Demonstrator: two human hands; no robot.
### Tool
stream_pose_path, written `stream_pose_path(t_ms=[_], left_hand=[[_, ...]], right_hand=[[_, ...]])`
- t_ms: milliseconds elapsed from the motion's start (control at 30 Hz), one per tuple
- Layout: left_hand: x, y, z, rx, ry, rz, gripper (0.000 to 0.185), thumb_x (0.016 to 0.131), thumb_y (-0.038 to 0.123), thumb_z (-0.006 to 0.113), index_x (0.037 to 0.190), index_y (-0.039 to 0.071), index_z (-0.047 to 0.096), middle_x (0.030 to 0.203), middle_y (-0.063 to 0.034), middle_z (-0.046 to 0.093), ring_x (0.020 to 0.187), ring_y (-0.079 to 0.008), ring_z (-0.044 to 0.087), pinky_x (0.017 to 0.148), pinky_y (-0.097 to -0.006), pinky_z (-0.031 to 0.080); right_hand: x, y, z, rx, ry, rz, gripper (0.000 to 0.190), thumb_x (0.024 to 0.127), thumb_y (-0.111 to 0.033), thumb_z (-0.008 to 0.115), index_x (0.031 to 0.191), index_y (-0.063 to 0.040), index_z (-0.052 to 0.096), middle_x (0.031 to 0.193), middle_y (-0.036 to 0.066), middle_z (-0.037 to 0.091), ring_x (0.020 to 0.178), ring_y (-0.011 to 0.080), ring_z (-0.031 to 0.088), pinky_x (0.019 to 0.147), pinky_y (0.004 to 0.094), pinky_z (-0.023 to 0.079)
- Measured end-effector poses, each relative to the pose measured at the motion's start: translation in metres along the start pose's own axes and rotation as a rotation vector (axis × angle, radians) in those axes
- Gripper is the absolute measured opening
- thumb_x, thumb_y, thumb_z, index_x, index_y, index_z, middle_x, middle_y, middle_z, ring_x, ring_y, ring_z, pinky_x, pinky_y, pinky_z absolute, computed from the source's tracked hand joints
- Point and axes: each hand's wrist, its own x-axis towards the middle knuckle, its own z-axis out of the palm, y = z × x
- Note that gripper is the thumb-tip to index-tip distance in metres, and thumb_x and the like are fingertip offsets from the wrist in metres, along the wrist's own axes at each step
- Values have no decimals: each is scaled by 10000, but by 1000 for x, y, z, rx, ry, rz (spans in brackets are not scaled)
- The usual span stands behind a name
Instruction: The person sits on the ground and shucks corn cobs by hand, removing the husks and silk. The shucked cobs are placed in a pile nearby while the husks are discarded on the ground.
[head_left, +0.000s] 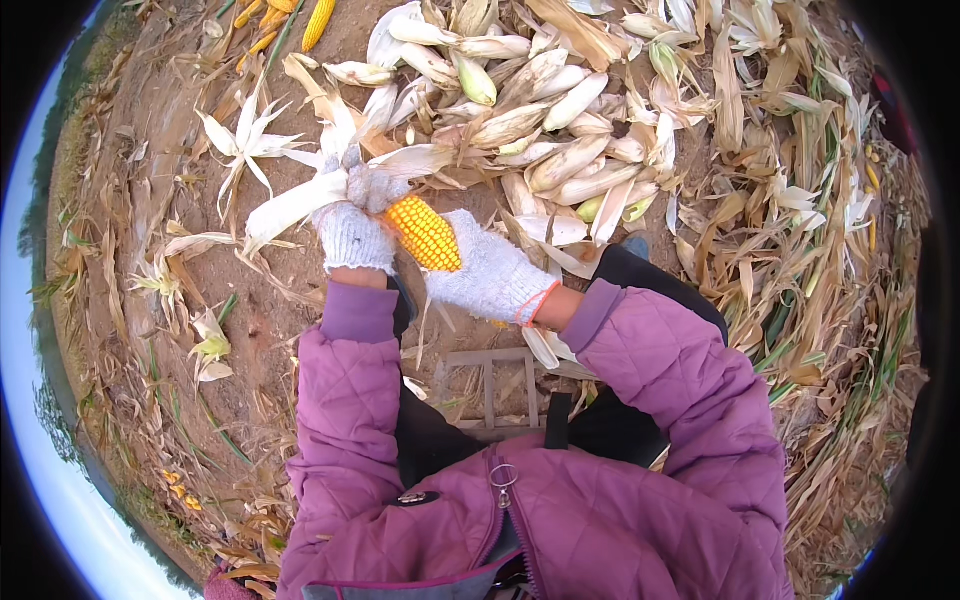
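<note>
Between my two gloved hands is a yellow ear of corn (426, 234), its kernels bare. My right hand (491, 270), in a white knit glove with an orange cuff edge, is wrapped around the ear. At the ear's other end my left hand (360, 214), in a soiled knit glove, grips the base and the peeled-back husk (296, 206). Pale husk leaves spread out to the left and above this hand. Just beyond my hands lies a heap of unhusked ears (547, 127), mostly dry and pale, a few greenish.
Husked yellow ears (319, 24) lie on the soil at the upper left. Dry husks and stalks (750, 180) cover the ground on the right. An empty husk (246, 142) rests left of the heap. A metal frame (491, 390) stands between my legs.
</note>
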Motion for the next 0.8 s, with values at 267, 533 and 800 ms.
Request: stream_pose_path(t_ms=[267, 533, 800], left_hand=[[24, 65, -25, -434, -494, -110, 274, 1022, 258, 401, 819, 93, 479, 495, 71, 268, 404, -65, 232, 425, -245, 260], [89, 220, -178, 152, 453, 401, 362, 977, 348, 457, 1115, 23, 535, 732, -60, 538, 584, -191, 532, 575, -363, 496], [58, 212, -223, 606, 361, 649, 381, 839, 83, 719, 1175, 39, 547, 1037, -82, 643, 858, -192, 623, 765, -351, 550]], right_hand=[[-9, -9, 15, 879, -360, 510, 297, 845, -257, 588, 1002, -7, 552, 800, 92, 601, 572, 190, 592, 501, 338, 491], [-22, 75, 57, 574, -123, 728, 428, 799, -306, 655, 1014, 61, 601, 784, 134, 616, 632, 225, 610, 569, 372, 483], [44, 29, 11, 1025, 46, 148, 542, 921, -277, 619, 1364, -21, 439, 1127, 108, 597, 976, 199, 612, 854, 333, 500]])
